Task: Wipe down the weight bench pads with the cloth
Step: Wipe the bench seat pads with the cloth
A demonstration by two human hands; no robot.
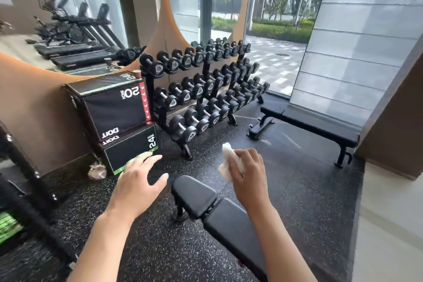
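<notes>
A black padded weight bench stands right below me, with a small seat pad (194, 194) in front and a longer back pad (235, 231) running toward me. My right hand (248, 176) hovers just above and to the right of the seat pad, gripping a crumpled white cloth (229, 158). My left hand (139, 181) is spread flat in the air to the left of the seat pad, holding nothing. A second black flat bench (320, 126) stands by the window at the right.
A three-tier rack of black dumbbells (201, 89) stands ahead. Stacked black plyo boxes (119, 119) sit at the left by a mirror wall. A dark metal frame (27, 190) runs along the far left. Speckled rubber floor (297, 190) lies between the benches.
</notes>
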